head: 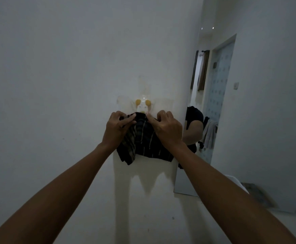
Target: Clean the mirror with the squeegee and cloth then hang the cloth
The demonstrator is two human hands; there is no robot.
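Both hands, left hand (117, 128) and right hand (166, 127), pinch the dark striped cloth (143, 143) at its top edge, frame centre. Looping that edge fully over the wall hook (142, 106) just above should keep it from slipping.

Cloth (143, 141) on wall (55, 85) below hook (142, 105), mirror (212, 106) to the right.

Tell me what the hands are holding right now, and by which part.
Both the left hand and the right hand pinch the dark cloth by its top edge.
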